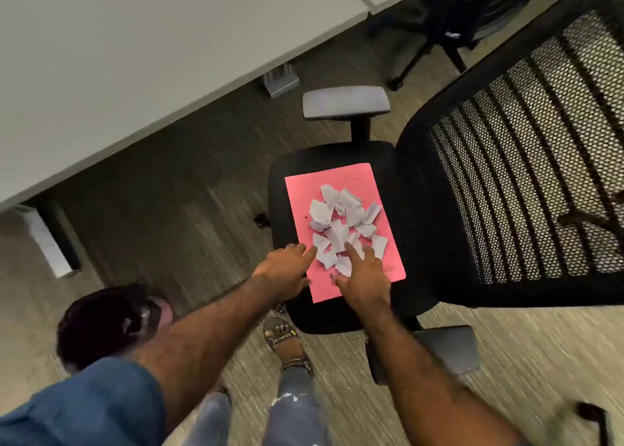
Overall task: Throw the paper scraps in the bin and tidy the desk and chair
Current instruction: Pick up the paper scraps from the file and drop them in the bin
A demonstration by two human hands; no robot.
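A pink folder (304, 189) lies flat on the black seat of an office chair (415, 209). Several torn white paper scraps (344, 223) are heaped on the folder's middle. My left hand (287, 270) reaches in from the lower left, fingers apart, fingertips touching the near-left scraps at the folder's edge. My right hand (364, 277) rests over the folder's near end with spread fingers on the nearest scraps. Neither hand holds anything. A dark round bin (98, 324) with a liner stands on the floor at the lower left, partly hidden by my left arm.
The grey desk (135, 57) spans the upper left, with its legs (50, 239) on the carpet. The chair's mesh back (526, 162) fills the right, and grey armrests (344, 103) stick out far and near. Another chair base (439, 47) sits under the desk. My feet stand by the seat.
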